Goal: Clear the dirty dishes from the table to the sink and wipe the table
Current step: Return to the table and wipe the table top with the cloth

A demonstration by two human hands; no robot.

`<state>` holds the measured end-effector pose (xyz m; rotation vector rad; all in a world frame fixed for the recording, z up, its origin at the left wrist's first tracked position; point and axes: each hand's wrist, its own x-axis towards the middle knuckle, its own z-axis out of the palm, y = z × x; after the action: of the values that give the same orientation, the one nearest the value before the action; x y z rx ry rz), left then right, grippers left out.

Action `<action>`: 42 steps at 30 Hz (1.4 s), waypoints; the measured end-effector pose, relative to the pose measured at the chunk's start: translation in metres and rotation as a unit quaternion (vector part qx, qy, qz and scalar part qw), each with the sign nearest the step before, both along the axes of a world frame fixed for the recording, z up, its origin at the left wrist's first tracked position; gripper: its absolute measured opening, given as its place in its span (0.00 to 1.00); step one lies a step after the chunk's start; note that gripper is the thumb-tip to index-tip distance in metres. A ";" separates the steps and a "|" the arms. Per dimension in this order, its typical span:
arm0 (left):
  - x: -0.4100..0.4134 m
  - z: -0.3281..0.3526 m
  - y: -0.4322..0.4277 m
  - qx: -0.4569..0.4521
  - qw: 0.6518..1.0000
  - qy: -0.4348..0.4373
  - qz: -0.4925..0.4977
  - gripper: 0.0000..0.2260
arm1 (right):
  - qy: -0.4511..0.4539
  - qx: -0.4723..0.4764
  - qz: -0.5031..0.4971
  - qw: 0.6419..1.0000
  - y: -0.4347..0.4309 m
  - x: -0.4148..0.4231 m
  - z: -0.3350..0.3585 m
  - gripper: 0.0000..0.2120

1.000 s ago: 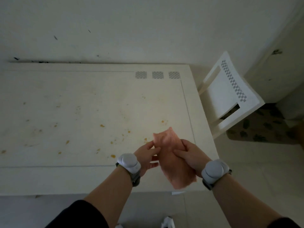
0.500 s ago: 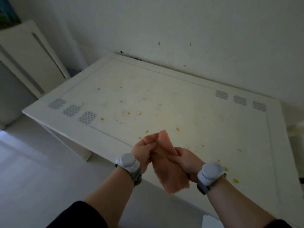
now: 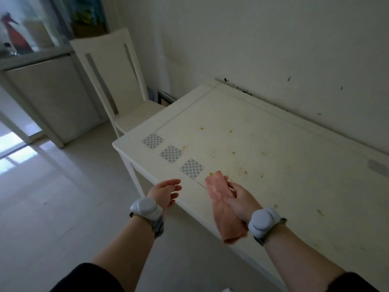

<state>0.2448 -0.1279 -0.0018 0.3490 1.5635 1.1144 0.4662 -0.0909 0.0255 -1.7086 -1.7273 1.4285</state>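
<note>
A cream table (image 3: pixel 284 186) stands against the wall, its top dotted with orange crumbs and stains (image 3: pixel 245 171). No dishes are on it. My right hand (image 3: pixel 239 199) grips a folded pink cloth (image 3: pixel 223 209), which hangs over the table's near edge, close to the left corner. My left hand (image 3: pixel 166 192) hovers just off that edge, empty, with its fingers spread. Both wrists wear grey bands.
A white chair (image 3: pixel 117 89) is tucked at the table's left end. Behind it stands a low white cabinet (image 3: pixel 52 98) with a red bird figure (image 3: pixel 14 36) on top. Pale tiled floor (image 3: pixel 52 197) lies to the left.
My left hand has let go of the cloth and moved left; only the right hand holds it now. My view has swung toward the table's left end, bringing the chair and cabinet into sight.
</note>
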 end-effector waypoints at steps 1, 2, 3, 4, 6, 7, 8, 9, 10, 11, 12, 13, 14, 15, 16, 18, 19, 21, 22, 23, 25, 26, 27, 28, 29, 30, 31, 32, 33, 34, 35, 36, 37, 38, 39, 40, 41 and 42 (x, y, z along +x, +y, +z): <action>-0.009 -0.001 0.004 -0.011 1.000 -0.002 0.009 0.13 | 0.002 0.000 0.015 1.000 0.013 -0.012 -0.001 0.09; -0.010 -0.004 0.004 -0.022 1.000 -0.007 0.004 0.13 | 0.010 0.006 0.027 1.000 0.017 -0.015 -0.001 0.04; -0.018 -0.004 0.008 -0.033 0.999 -0.003 0.008 0.12 | 0.025 0.008 0.039 0.999 0.029 -0.025 0.000 0.01; -0.023 -0.006 0.014 -0.034 0.999 0.001 0.015 0.11 | 0.032 0.018 0.050 0.998 0.040 -0.032 -0.002 0.04; -0.046 -0.004 0.040 -0.035 0.999 0.027 0.029 0.11 | 0.040 0.033 0.054 0.997 0.072 -0.057 -0.009 0.05; -0.059 -0.002 0.054 -0.042 0.998 0.042 0.031 0.11 | 0.046 0.046 0.058 0.996 0.086 -0.070 -0.009 0.02; -0.065 0.000 0.057 -0.042 0.997 0.056 0.028 0.11 | 0.026 0.071 0.066 0.995 0.090 -0.077 -0.010 0.06; -0.077 0.001 0.071 -0.045 0.996 0.073 0.036 0.10 | 0.008 0.105 0.077 0.991 0.105 -0.094 -0.014 0.13; -0.079 0.002 0.074 -0.045 0.995 0.077 0.036 0.09 | -0.036 0.144 0.102 0.984 0.107 -0.099 -0.015 0.18; -0.088 0.004 0.087 -0.053 0.994 0.090 0.042 0.10 | -0.065 0.170 0.142 0.973 0.120 -0.113 -0.021 0.21; -0.097 0.004 0.100 -0.054 0.992 0.102 0.043 0.11 | -0.092 0.180 0.191 0.961 0.131 -0.127 -0.028 0.23; -0.105 0.004 0.113 -0.057 0.991 0.117 0.042 0.13 | -0.121 0.195 0.248 0.941 0.139 -0.140 -0.034 0.25; -0.115 0.000 0.127 -0.063 0.989 0.128 0.037 0.14 | -0.156 0.193 0.296 0.922 0.146 -0.150 -0.044 0.26; -0.122 -0.004 0.138 -0.070 0.987 0.144 0.026 0.14 | -0.194 0.197 0.333 0.901 0.152 -0.159 -0.055 0.27; -0.123 -0.006 0.140 -0.072 0.984 0.162 0.017 0.12 | -0.228 0.211 0.366 0.877 0.150 -0.161 -0.060 0.28; -0.134 -0.023 0.157 -0.095 0.975 0.201 -0.016 0.10 | -0.249 0.215 0.416 0.848 0.157 -0.172 -0.080 0.32; -0.140 -0.033 0.166 -0.109 0.967 0.227 -0.046 0.10 | -0.246 0.206 0.426 0.846 0.158 -0.178 -0.090 0.33; -0.148 -0.045 0.177 -0.121 0.941 0.292 -0.121 0.09 | -0.249 0.240 0.446 0.826 0.153 -0.185 -0.102 0.34; -0.155 -0.054 0.189 -0.116 0.923 0.328 -0.163 0.08 | -0.261 0.262 0.450 0.813 0.153 -0.192 -0.112 0.34; -0.162 -0.062 0.199 -0.109 0.904 0.362 -0.200 0.08 | -0.282 0.289 0.456 0.793 0.153 -0.198 -0.119 0.33; -0.177 -0.084 0.227 -0.092 0.861 0.417 -0.274 0.16 | -0.282 0.298 0.465 0.785 0.158 -0.206 -0.138 0.30; -0.180 -0.086 0.232 -0.090 0.835 0.448 -0.307 0.21 | -0.270 0.307 0.477 0.778 0.159 -0.200 -0.140 0.29; -0.187 -0.093 0.246 -0.095 0.803 0.473 -0.349 0.25 | -0.272 0.319 0.473 0.775 0.168 -0.200 -0.148 0.27; -0.195 -0.101 0.261 -0.105 0.776 0.486 -0.388 0.27 | -0.275 0.311 0.463 0.783 0.180 -0.202 -0.153 0.26; -0.202 -0.109 0.274 -0.115 0.750 0.495 -0.424 0.28 | -0.282 0.311 0.443 0.792 0.194 -0.205 -0.157 0.25; -0.207 -0.117 0.284 -0.119 0.732 0.501 -0.446 0.29 | -0.284 0.296 0.417 0.811 0.206 -0.207 -0.155 0.24; -0.210 -0.124 0.293 -0.120 0.717 0.506 -0.464 0.31 | -0.291 0.292 0.381 0.828 0.222 -0.208 -0.154 0.23; -0.211 -0.129 0.298 -0.120 0.707 0.508 -0.477 0.32 | -0.303 0.288 0.348 0.839 0.239 -0.208 -0.154 0.23; -0.208 -0.128 0.295 -0.122 0.701 0.514 -0.478 0.33 | -0.324 0.286 0.319 0.843 0.254 -0.204 -0.148 0.24; -0.209 -0.133 0.300 -0.123 0.700 0.511 -0.484 0.33 | -0.343 0.281 0.276 0.853 0.277 -0.205 -0.149 0.24; -0.212 -0.138 0.301 -0.131 0.700 0.498 -0.495 0.33 | -0.356 0.269 0.216 0.868 0.297 -0.208 -0.154 0.25; -0.210 -0.136 0.301 -0.138 0.704 0.486 -0.499 0.32 | -0.369 0.254 0.155 0.880 0.316 -0.206 -0.152 0.26; -0.210 -0.136 0.302 -0.145 0.708 0.472 -0.505 0.32 | -0.383 0.220 0.101 0.891 0.330 -0.209 -0.154 0.27; -0.213 -0.135 0.305 -0.148 0.710 0.465 -0.508 0.31 | -0.394 0.184 0.056 0.899 0.343 -0.216 -0.156 0.28; -0.214 -0.134 0.307 -0.148 0.711 0.460 -0.510 0.31 | -0.402 0.165 0.027 0.900 0.349 -0.225 -0.156 0.30; -0.212 -0.134 0.307 -0.149 0.715 0.454 -0.510 0.31 | -0.408 0.167 0.021 0.898 0.347 -0.233 -0.155 0.30; -0.213 -0.135 0.308 -0.147 0.719 0.449 -0.510 0.30 | -0.408 0.180 0.031 0.895 0.338 -0.246 -0.154 0.30; -0.214 -0.137 0.308 -0.144 0.725 0.441 -0.509 0.30 | -0.400 0.201 0.065 0.892 0.322 -0.260 -0.152 0.30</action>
<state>0.0310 0.1797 -0.1386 1.4649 1.8438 -0.2647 0.2062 0.2308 -0.1261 -2.0939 -2.3518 0.3015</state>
